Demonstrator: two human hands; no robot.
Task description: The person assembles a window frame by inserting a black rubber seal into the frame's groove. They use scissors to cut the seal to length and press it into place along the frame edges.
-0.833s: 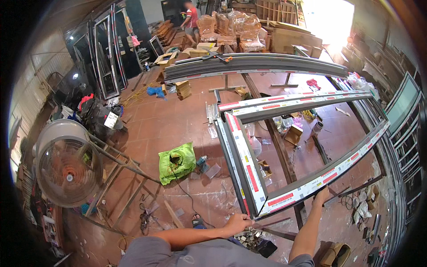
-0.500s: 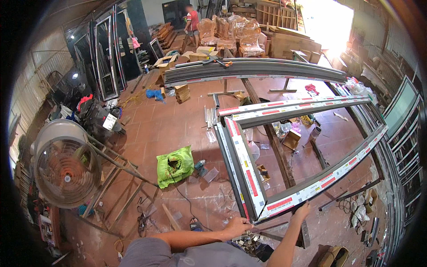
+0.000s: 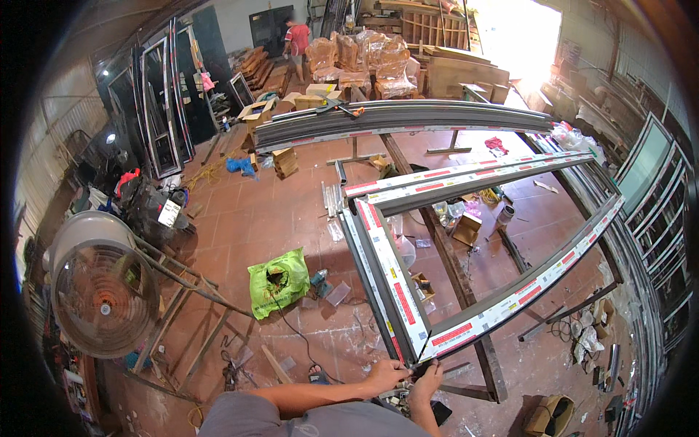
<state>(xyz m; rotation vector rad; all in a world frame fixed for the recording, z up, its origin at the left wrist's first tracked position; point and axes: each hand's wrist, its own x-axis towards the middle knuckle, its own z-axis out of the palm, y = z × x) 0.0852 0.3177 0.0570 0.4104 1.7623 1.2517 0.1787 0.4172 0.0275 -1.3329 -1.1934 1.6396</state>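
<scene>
Together, left hand [image 3: 389, 374], right hand [image 3: 426, 383] at frame [image 3: 502, 311]

Fingers [image 3: 435, 369] at frame corner [image 3: 416, 348]

from my remote seat i see a big round fan [image 3: 105, 317] at the left, with a motorbike [image 3: 149, 200] behind it. a lime-green bag [image 3: 285, 297] lies on the tiled floor [image 3: 226, 222], a blue plastic bag [image 3: 241, 167] farther back. beyond, a person in a red shirt [image 3: 297, 36] stands near plastic-wrapped furniture [image 3: 360, 62]. rightward i make out a crumpled pink cloth [image 3: 496, 146], a pale glass panel [image 3: 646, 159] and, lower, an open cardboard box [image 3: 540, 424].
</scene>
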